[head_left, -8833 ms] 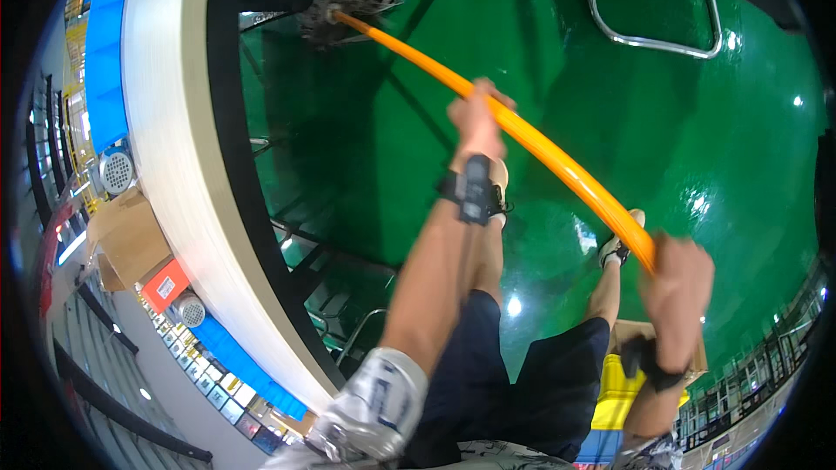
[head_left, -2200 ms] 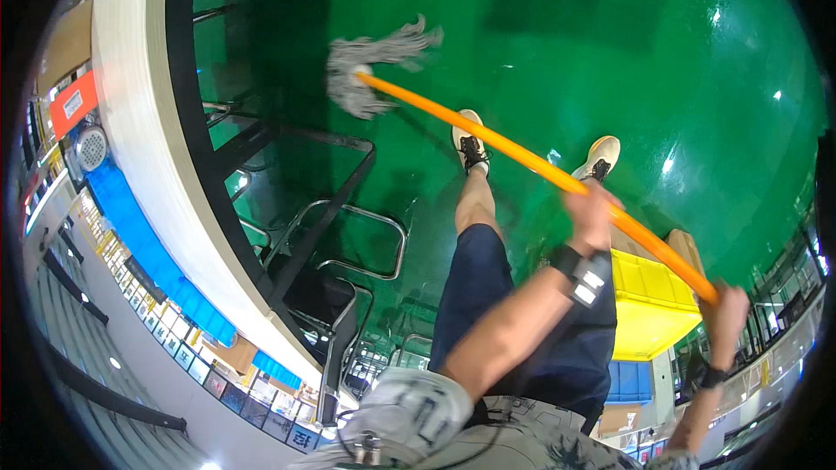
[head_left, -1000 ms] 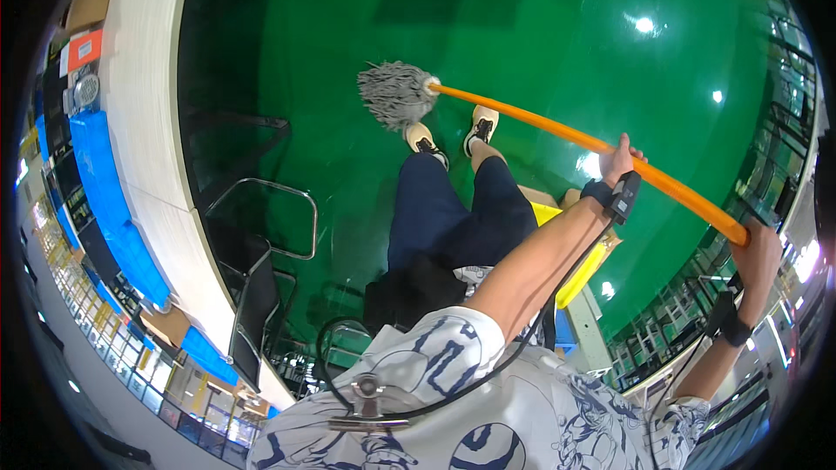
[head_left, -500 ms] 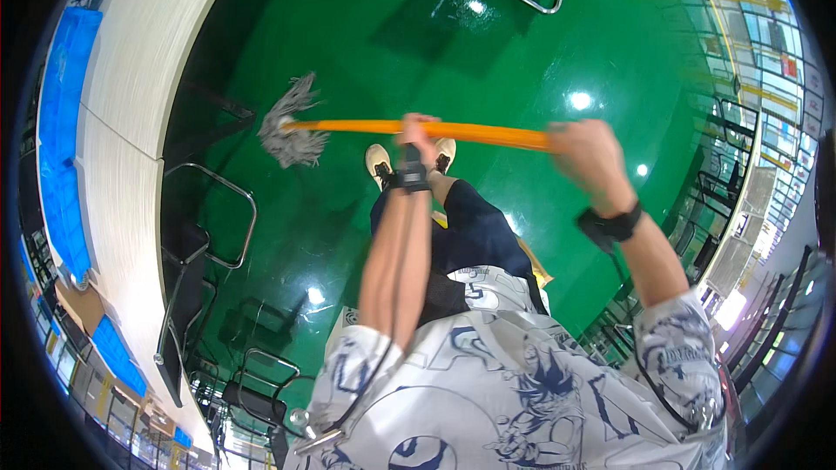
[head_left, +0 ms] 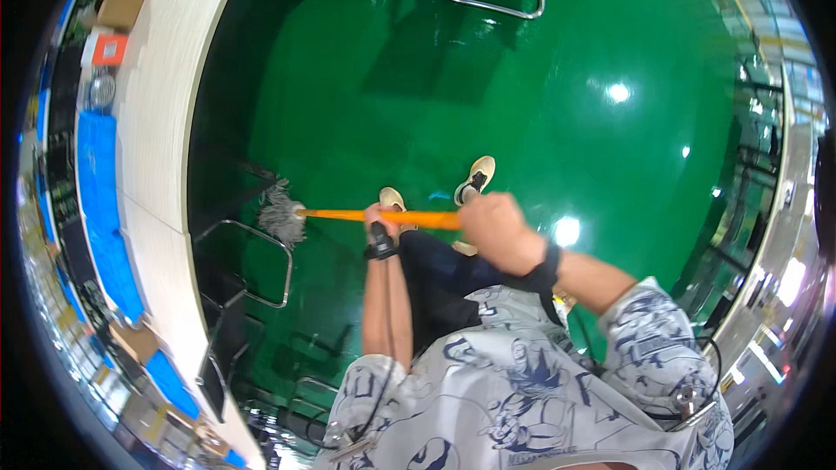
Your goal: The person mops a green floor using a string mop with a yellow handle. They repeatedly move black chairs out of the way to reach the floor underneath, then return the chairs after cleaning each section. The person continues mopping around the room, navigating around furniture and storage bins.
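Observation:
A mop with an orange handle (head_left: pixel 427 219) lies across my view, its grey string head (head_left: pixel 280 214) on the green floor at the left, beside the desk. Partway along the handle, my left hand (head_left: pixel 383 218) is wrapped round it. Close to the handle's right end, my right hand (head_left: pixel 501 231) is closed in a fist on it, hiding that end. Black bands sit on both wrists. Below the handle my two shoes (head_left: pixel 476 179) stand on the floor, one partly covered by my left hand.
A long pale desk (head_left: pixel 157 122) runs down the left, with blue covers (head_left: pixel 100 178) and a cardboard box (head_left: pixel 123 4) on it. A metal-framed chair (head_left: pixel 283 270) stands by the mop head. Another chair's leg frame (head_left: pixel 492 9) is at the top. Dark furniture lines the right.
My right hand has moved left, toward my left hand. The mop head now sits nearer the desk-side chair. My feet have shifted, and the whole view has moved.

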### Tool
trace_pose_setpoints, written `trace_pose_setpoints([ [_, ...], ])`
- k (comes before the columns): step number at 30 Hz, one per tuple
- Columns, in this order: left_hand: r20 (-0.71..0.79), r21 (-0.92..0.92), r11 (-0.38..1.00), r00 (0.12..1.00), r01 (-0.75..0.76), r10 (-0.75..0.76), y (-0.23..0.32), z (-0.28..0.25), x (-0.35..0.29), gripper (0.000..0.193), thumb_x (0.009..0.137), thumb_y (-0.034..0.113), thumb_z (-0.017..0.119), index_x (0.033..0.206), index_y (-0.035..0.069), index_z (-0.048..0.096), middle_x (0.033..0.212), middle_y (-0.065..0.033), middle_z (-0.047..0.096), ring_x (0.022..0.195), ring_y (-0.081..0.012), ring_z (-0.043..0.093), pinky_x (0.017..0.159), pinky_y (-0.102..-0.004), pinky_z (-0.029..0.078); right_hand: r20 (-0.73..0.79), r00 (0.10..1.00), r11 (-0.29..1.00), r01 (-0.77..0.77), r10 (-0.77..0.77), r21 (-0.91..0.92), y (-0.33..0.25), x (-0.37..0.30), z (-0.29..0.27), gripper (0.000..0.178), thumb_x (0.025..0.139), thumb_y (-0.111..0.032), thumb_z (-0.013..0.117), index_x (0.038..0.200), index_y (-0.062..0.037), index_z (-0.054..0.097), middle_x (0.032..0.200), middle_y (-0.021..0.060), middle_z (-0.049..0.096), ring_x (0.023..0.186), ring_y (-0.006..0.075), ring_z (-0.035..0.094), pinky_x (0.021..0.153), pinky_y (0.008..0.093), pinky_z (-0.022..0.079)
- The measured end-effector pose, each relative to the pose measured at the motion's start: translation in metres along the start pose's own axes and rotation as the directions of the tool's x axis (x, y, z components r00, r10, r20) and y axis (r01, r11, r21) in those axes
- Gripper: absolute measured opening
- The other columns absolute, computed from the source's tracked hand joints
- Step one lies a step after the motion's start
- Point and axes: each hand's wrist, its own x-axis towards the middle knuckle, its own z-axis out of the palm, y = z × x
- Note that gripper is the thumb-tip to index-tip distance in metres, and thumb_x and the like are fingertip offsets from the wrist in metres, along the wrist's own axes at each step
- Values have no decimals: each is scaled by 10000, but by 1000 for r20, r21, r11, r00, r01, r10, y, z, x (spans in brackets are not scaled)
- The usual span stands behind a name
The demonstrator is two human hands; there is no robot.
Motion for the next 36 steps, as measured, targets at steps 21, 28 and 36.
trace_pose_setpoints([
  [21,-57,990,-142,879,-12,-473,-237,250,-117,373,858,367,571,738,15,565,710,-144,630,548,-280,609,543,-399,528,487,308,90,-903,817,419,57,-253,-16,329,694,-348,782,828,-62,691,733,167,654,708,363,638,655,443,513],
  [28,-515,842,-483,623,239,-589,-207,178,-197,391,925,424,463,921,35,497,832,-111,596,671,-212,597,587,-318,537,530,31,-250,-858,848,449,-88,-316,-23,326,663,-362,777,798,-72,711,719,188,644,689,352,635,628,433,500],
  [36,-610,548,-661,297,-512,-735,-203,115,-247,596,897,602,491,1255,125,484,1000,-124,621,734,-176,638,624,-299,531,627,-137,-423,-843,767,334,-218,-395,87,382,652,-421,782,836,-92,723,730,165,653,719,337,652,645,433,506],
])
